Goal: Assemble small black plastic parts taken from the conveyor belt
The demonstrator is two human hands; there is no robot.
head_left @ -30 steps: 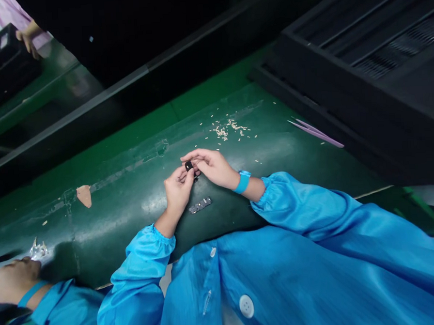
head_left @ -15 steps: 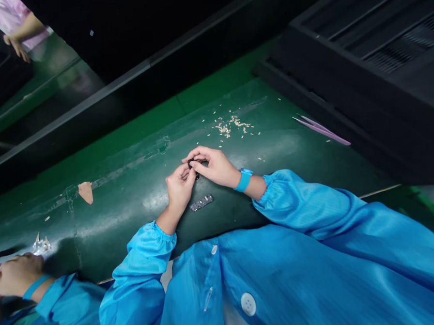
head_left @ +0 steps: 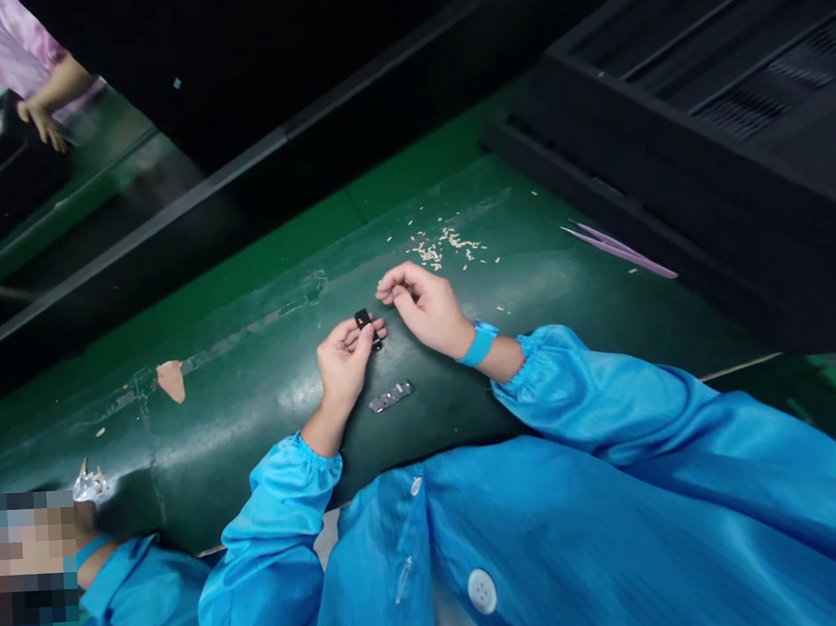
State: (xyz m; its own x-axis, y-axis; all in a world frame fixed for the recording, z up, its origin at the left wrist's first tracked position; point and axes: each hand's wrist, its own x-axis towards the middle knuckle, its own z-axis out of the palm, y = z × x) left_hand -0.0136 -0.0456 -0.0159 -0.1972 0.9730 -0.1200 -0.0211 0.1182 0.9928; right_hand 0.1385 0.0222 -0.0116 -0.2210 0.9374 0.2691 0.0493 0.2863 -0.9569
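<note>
My left hand (head_left: pixel 342 362) pinches a small black rectangular part (head_left: pixel 362 320) between thumb and fingers, just above the table. A small yellow mark shows on the part's dark face. Up and to the right, apart from it, my right hand (head_left: pixel 424 305) has its fingers curled in towards the thumb. Whether something tiny sits between those fingertips cannot be made out. Below the hands a narrow dark circuit board (head_left: pixel 391 397) lies on the green table mat (head_left: pixel 451 400). Beyond my right hand are many tiny pale pieces (head_left: pixel 433 251), scattered loosely.
Pink tweezers (head_left: pixel 621 249) lie at the right beside a large black crate (head_left: pixel 663 169). A tan scrap (head_left: pixel 171 381) and a shiny silvery piece (head_left: pixel 90 481) are to the left. A co-worker's blue sleeve (head_left: pixel 148 584) is at lower left; another person's hand (head_left: pixel 44 124) touches a black bin (head_left: pixel 15 180).
My right hand has come away from the black part and moved up and to the right. My left hand keeps hold of the part, which now shows more fully.
</note>
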